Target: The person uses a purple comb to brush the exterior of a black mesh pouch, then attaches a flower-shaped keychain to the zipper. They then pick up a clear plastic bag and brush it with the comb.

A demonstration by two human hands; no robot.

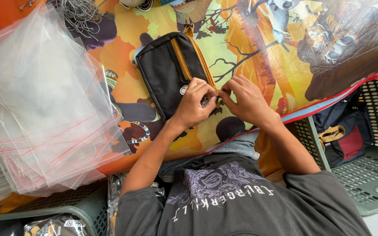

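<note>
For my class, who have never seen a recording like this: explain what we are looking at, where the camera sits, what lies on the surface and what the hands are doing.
There is no machine here, only a person working with two bare hands. The single picture comes from a camera worn on the person's head, looking straight down, so you see the arms and grey shirt from above.

The surface is a table covered by a bright cartoon-printed cloth. On it lies a small black pouch with a mesh front and orange trim. The left hand and right hand meet at its near end, fingers pinching something small there, probably a zip pull; it is too hidden to be sure.

To the left lies a stack of clear plastic bags with red seal strips. Above them sits a bundle of metal ball chains. At the right stands a green plastic crate holding more pouches.
</note>
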